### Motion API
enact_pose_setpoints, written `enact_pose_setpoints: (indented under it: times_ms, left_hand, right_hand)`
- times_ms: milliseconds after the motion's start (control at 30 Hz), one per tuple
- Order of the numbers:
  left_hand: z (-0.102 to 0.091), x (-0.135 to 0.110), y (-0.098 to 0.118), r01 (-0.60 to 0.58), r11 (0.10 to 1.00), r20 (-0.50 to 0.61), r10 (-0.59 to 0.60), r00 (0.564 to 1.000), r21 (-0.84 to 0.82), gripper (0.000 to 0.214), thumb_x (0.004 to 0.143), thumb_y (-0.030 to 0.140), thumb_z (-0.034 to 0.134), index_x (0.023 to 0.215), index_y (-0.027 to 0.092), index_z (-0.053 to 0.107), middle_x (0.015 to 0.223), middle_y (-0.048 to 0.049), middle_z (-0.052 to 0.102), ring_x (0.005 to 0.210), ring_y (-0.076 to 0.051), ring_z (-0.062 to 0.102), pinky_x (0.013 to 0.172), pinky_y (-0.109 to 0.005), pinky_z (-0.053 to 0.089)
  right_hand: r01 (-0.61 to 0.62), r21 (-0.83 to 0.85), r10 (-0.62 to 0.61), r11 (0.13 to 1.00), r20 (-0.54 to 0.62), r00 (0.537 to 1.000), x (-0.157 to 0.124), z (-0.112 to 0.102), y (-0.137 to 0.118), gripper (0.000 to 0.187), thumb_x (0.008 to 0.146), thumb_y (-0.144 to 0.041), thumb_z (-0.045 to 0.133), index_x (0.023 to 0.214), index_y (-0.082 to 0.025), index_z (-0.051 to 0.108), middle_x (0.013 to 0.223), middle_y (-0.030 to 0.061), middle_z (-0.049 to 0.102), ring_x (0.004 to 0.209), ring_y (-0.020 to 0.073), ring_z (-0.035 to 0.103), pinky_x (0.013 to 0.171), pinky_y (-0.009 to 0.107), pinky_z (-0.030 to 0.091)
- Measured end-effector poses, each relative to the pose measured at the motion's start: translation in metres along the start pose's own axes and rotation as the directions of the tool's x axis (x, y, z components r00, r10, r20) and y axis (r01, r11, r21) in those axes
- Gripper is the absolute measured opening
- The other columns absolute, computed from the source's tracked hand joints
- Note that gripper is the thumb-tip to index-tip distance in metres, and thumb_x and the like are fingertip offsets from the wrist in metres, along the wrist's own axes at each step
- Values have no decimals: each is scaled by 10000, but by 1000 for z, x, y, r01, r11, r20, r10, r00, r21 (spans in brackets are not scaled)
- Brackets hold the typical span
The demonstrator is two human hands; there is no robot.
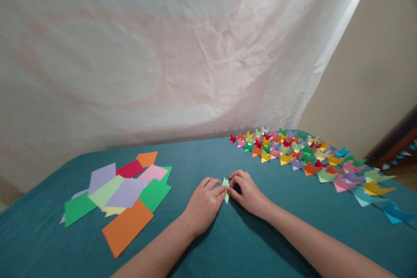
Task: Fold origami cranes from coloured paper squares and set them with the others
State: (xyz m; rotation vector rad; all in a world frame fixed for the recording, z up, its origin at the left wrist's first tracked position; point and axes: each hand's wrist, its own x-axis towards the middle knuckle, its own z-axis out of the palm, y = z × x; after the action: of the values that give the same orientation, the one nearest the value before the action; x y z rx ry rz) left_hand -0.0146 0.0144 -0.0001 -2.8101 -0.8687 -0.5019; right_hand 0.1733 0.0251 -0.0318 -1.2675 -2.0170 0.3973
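Observation:
Between my hands is a small piece of pale green folded paper (226, 198), narrow and pointed at both ends, on the teal cloth. My left hand (203, 206) comes at it from the left, with curled fingers and the fingertips pressed on its side. From the right, my right hand (247, 193) pinches its other edge with thumb and forefinger, leaving a rounded gap behind them. The fingertips cover the middle of the paper, so the folds there are partly hidden.
Loose coloured paper sheets, among them an orange sheet (128, 228), overlap on the left of the teal-covered table (195, 156). Rows of folded paper birds, including a yellow bird (374, 188), stand along the right. A pale printed sheet (182, 61) hangs behind the table.

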Motion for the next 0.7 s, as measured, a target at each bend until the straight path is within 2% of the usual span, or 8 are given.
enact_pose_setpoints:
  times_ms: [700]
  left_hand:
    - [2,-1,-5,24,999,28,-23,999,-35,237,908,199,481,1125,181,576,1059,-51,641,1109,-209,465,964,-381,328]
  right_hand:
    - [28,-31,-28,999,-7,1000,-2,0,-1,33,781,-171,566,800,-184,542,932,63,545,898,199,498,797,347,420]
